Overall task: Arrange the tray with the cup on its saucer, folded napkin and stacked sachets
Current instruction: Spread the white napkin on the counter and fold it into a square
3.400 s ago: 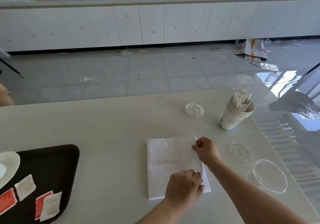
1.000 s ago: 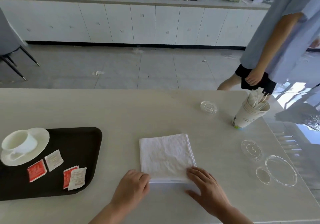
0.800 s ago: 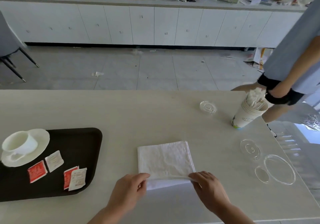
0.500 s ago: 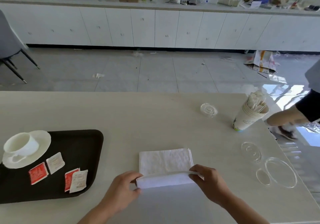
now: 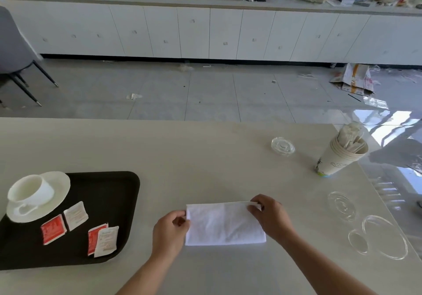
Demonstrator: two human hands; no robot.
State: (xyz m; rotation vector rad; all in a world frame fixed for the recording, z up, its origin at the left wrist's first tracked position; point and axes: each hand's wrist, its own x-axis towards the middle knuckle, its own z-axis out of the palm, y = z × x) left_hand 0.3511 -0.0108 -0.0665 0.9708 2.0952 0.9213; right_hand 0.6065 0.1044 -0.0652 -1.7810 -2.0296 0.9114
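Napkin (image 5: 225, 224): white, textured, folded to a wide rectangular band, lying flat on the pale tabletop (image 5: 205, 157) near centre, right of the black tray (image 5: 109, 203). Left hand (image 5: 170, 233) pinches its far-left corner, fingers clamped on the edge; right hand (image 5: 270, 217) pinches the far-right corner the same way.

On the tray: white cup (image 5: 30, 190) upright on its saucer (image 5: 56, 194) at far left; four sachets (image 5: 78, 228), two red, two white, loose in two pairs. Their print is too small to read. Paper cups (image 5: 335, 157) at right carry a coloured pattern, illegible.

Half a second ago the near edge was lifted mid-fold; the fold is now laid over and the napkin half as deep.
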